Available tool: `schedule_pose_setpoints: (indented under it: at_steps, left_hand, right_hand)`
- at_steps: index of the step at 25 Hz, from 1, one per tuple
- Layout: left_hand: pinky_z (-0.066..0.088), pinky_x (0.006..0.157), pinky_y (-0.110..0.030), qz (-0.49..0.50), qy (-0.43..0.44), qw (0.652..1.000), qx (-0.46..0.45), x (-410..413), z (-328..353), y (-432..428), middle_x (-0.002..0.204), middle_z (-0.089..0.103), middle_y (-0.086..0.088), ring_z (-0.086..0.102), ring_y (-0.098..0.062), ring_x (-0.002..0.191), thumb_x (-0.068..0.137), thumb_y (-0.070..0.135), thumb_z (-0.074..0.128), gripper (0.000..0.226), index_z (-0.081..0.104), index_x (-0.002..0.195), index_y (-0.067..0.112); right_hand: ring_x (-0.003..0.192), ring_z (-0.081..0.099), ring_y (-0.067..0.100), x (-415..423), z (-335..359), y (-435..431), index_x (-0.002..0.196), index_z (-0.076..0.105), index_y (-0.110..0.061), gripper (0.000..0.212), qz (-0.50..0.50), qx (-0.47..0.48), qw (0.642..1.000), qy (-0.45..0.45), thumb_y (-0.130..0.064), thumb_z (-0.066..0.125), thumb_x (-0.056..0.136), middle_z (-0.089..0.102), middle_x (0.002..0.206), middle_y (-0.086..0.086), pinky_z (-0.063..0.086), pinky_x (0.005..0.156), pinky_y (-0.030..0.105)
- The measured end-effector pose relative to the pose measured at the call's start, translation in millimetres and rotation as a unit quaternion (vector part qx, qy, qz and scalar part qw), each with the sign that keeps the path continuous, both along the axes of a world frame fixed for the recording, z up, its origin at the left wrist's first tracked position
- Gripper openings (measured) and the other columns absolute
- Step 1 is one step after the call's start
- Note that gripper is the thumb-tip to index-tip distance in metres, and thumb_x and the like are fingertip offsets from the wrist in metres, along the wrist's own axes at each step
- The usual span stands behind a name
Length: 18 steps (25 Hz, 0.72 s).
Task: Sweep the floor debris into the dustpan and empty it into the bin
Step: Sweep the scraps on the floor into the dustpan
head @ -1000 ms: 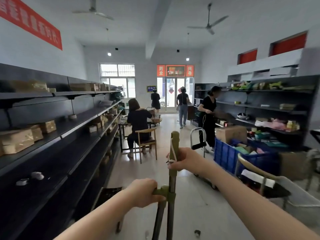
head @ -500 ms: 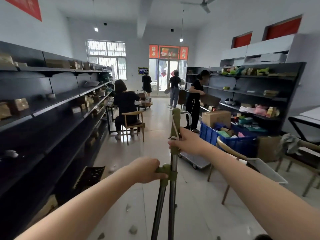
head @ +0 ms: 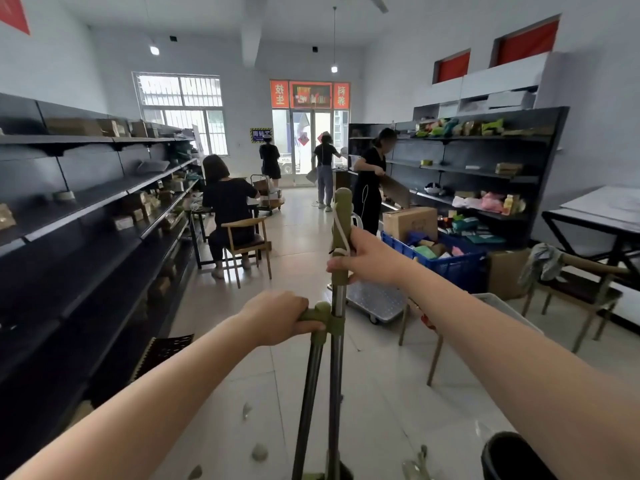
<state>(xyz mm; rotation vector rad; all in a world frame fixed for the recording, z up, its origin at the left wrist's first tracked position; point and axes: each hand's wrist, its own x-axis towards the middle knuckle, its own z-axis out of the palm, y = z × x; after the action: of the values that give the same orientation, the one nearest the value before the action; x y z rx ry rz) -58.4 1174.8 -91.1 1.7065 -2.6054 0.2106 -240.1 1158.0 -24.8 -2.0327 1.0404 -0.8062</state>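
A long room is enclosed by pale walls (head: 398, 88) and a white ceiling (head: 194, 19), from which two lit lamps (head: 334, 68) are hung. The floor (head: 301, 223) is laid with light glossy tiles. Dark shelving (head: 86, 209) is set along the left side, and more dark shelves (head: 485, 168) along the right. A barred window (head: 180, 109) and a glass door (head: 304, 147) are placed in the far wall, and daylight is let in through both. A wooden chair (head: 247, 244) is stood beside the left shelving. A dark-framed table (head: 602, 216) is seen at the right edge.
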Motion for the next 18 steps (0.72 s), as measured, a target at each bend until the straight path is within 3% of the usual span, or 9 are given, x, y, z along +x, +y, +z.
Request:
schedule_pose_setpoints:
  at_steps: [3, 6, 8, 10, 12, 14, 16, 18]
  left_hand:
    - [0.055, 0.068, -0.026, 0.023, 0.012, 1.0, 0.013, 35.3, -10.5, 1.3, 0.072, 0.056, 0.01, 0.054, -0.006, 0.06, 0.089, 0.065, 0.044, 0.043, 0.053, 0.082, 0.023]
    - [0.044, 0.056, -0.015, 0.161, 0.049, 0.985, 0.028, 112.9, -24.9, 19.3, 0.075, 0.062, 0.01, 0.059, -0.002, 0.063, 0.088, 0.062, 0.049, 0.036, 0.056, 0.084, 0.027]
    - [0.036, 0.05, -0.013, 0.218, 0.068, 0.973, 0.025, 139.3, -29.6, 30.3, 0.073, 0.062, 0.009, 0.058, 0.0, 0.062, 0.089, 0.058, 0.052, 0.031, 0.058, 0.084, 0.027]
    - [0.037, 0.051, -0.014, 0.206, 0.054, 0.977, 0.025, 134.3, -37.7, 23.1, 0.073, 0.062, 0.009, 0.058, -0.002, 0.062, 0.089, 0.058, 0.052, 0.034, 0.058, 0.084, 0.026]
    - [0.042, 0.056, -0.021, 0.178, 0.015, 0.984, 0.028, 115.2, -56.1, 14.2, 0.077, 0.062, 0.007, 0.061, -0.009, 0.066, 0.089, 0.062, 0.049, 0.04, 0.058, 0.085, 0.023]
    - [0.048, 0.062, -0.029, 0.166, -0.015, 0.986, 0.023, 103.1, -78.2, 9.7, 0.081, 0.063, 0.003, 0.062, -0.016, 0.072, 0.089, 0.064, 0.047, 0.046, 0.059, 0.087, 0.019]
    - [0.049, 0.066, -0.032, 0.172, -0.018, 0.985, 0.028, 101.2, -101.6, 8.5, 0.082, 0.063, 0.001, 0.062, -0.02, 0.074, 0.089, 0.064, 0.047, 0.049, 0.059, 0.088, 0.017]
    - [0.05, 0.065, -0.033, 0.188, 0.008, 0.981, 0.051, 102.1, -122.0, 8.1, 0.079, 0.061, 0.001, 0.061, -0.019, 0.07, 0.089, 0.063, 0.048, 0.048, 0.058, 0.085, 0.016]
  right_hand:
    - [0.098, 0.067, 0.024, -17.9, -2.1, -6.2, 0.102, 0.048, -0.016, 0.022, -0.019, 0.014, 1.0, -0.02, -0.009, 0.063, 0.088, 0.062, 0.107, 0.012, 0.059, 0.077, 0.035]
    - [0.099, 0.068, 0.031, -76.2, -4.1, -23.8, 0.098, 0.052, -0.019, 0.024, -0.126, 0.041, 0.987, -0.096, -0.008, 0.068, 0.084, 0.063, 0.11, 0.017, 0.057, 0.082, 0.048]
    - [0.098, 0.069, 0.028, -94.4, -4.9, -27.0, 0.096, 0.054, -0.019, 0.022, -0.126, 0.051, 0.986, -0.098, -0.008, 0.069, 0.084, 0.065, 0.107, 0.014, 0.058, 0.081, 0.044]
    - [0.093, 0.069, 0.021, -76.7, -8.5, -27.7, 0.093, 0.057, -0.021, 0.021, -0.093, 0.043, 0.994, -0.039, -0.011, 0.071, 0.082, 0.066, 0.1, 0.006, 0.059, 0.08, 0.038]
    - [0.084, 0.064, 0.01, -46.0, -24.6, -25.4, 0.087, 0.058, -0.026, 0.017, -0.063, 0.013, 0.993, 0.104, -0.018, 0.072, 0.082, 0.065, 0.092, -0.002, 0.054, 0.076, 0.025]
    - [0.08, 0.061, 0.01, -27.4, -54.7, -28.1, 0.08, 0.054, -0.032, 0.02, -0.073, -0.007, 0.976, 0.206, -0.026, 0.073, 0.081, 0.065, 0.089, -0.002, 0.049, 0.071, 0.019]
    - [0.075, 0.067, 0.019, -26.8, -86.2, -28.1, 0.087, 0.052, -0.029, 0.019, -0.087, 0.043, 0.971, 0.217, -0.024, 0.07, 0.084, 0.068, 0.088, 0.006, 0.053, 0.063, 0.025]
    - [0.064, 0.07, 0.023, -34.2, -108.4, -24.3, 0.102, 0.051, -0.021, 0.018, -0.095, 0.126, 0.973, 0.17, -0.015, 0.063, 0.09, 0.071, 0.084, 0.013, 0.058, 0.056, 0.03]
